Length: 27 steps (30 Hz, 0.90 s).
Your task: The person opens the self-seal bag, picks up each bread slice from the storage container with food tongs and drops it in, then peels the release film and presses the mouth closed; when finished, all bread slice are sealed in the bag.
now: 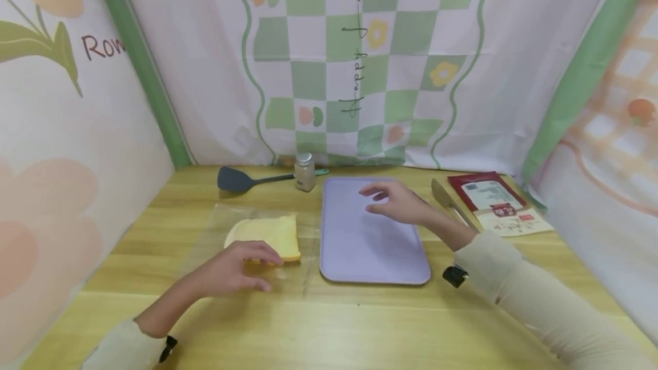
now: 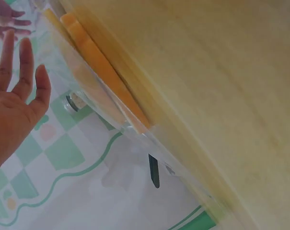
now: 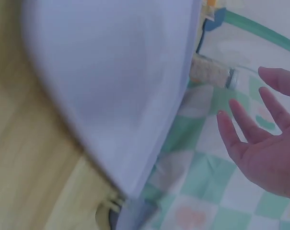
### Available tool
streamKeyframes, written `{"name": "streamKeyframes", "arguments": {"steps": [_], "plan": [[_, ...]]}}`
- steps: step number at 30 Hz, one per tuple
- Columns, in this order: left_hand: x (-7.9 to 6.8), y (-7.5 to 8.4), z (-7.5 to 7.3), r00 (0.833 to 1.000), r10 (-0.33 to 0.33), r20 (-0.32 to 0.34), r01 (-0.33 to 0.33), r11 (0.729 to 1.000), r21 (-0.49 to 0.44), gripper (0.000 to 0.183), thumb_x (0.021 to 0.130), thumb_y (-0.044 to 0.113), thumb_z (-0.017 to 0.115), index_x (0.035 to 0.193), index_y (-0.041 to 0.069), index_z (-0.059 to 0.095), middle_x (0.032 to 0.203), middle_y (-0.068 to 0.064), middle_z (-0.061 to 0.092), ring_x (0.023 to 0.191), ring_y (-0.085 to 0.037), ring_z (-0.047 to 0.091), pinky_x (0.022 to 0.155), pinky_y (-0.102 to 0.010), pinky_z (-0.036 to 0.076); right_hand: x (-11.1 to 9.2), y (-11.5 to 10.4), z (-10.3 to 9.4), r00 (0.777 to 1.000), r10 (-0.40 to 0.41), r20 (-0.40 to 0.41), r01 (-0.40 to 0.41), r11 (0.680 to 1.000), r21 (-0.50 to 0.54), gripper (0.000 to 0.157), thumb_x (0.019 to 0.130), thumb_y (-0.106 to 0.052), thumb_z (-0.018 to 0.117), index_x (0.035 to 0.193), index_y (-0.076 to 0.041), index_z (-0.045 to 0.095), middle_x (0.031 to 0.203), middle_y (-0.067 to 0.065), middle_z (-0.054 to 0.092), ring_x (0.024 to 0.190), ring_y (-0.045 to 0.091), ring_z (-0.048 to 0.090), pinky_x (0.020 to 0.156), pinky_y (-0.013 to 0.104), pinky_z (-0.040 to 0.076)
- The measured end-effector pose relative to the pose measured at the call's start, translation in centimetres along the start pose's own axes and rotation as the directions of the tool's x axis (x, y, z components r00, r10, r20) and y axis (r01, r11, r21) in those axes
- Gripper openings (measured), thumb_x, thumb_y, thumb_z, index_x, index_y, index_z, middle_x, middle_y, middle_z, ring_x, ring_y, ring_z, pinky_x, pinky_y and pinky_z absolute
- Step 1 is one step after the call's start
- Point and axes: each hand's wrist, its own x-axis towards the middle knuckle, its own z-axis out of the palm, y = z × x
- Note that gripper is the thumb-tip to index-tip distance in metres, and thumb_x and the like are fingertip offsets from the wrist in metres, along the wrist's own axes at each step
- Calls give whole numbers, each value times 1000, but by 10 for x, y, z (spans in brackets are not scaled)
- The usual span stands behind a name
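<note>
Well, from where I'm standing, both hands are free. The left hand (image 1: pixel 231 270), in the lower left of the frame, hovers by the near edge of 1 slice of bread (image 1: pixel 267 236); its fingers are relaxed, the thumb stands apart, and nothing is in its grasp. The head view overlaps it with the bread, but the left wrist view shows a gap between the 2. The right hand (image 1: pixel 396 201), right of centre, hangs over a lilac tray (image 1: pixel 354 244) with loosely bent fingers, and it holds nothing either.

The bread lies left of centre, with clear plastic (image 1: pixel 211 238) about it; I can't tell whether it is inside a bag or just on a sheet. It sits apart from the tray, a little to its left.

As for progress, I'd judge this an early stage. What looks done is the laying out: bread and tray are side by side on the desk (image 1: pixel 360 330). Any work on the bread itself seems left to do, since neither hand grips it and it is in 1 piece. At upper centre a glass jar (image 1: pixel 305 173) has its lid on, in front of the handle of a dark spatula (image 1: pixel 236 180). To the right of the frame, a knife (image 1: pixel 449 201) lies unheld beside a red and cream packet (image 1: pixel 498 204).
</note>
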Motion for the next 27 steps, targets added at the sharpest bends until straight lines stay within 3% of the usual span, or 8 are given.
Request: {"name": "streamKeyframes", "arguments": {"steps": [3,8,14,19,27], "plan": [[1,2,2,1000,-2,-7,3,993,117,42,78,19,84,117,11,71,114,2,69,106,-15,62,92,-38,52,13,-3,14,1000,0,18,-1,1000,23,37,87,-4,71,122,5,64,124,24,64,109,45,62,95,50,51],[2,3,8,997,-64,-39,72,952,298,42,76,30,86,114,20,72,115,15,64,108,-10,59,91,-40,52,39,-7,43,998,-28,52,27,1000,16,37,85,-4,71,119,9,63,120,24,66,110,40,63,95,46,52],[7,3,16,994,-99,-40,107,926,361,38,77,33,85,111,23,73,114,17,61,107,-11,58,88,-39,53,65,-17,73,995,-2,102,9,998,-66,36,84,-5,72,117,6,65,114,20,69,104,34,67,91,39,54],[8,3,20,995,-96,-21,95,883,460,40,74,37,87,109,23,75,118,12,57,103,-11,56,81,-35,53,80,-29,91,985,36,169,-15,992,-125,37,85,-8,73,120,4,65,110,16,72,100,28,69,87,32,55],[13,1,22,997,-66,45,28,818,575,35,75,41,86,105,25,77,114,11,56,94,-9,50,69,-24,47,95,-29,104,980,118,161,-87,979,-187,30,86,-8,72,114,0,70,95,8,76,85,17,72,73,23,55]]}}
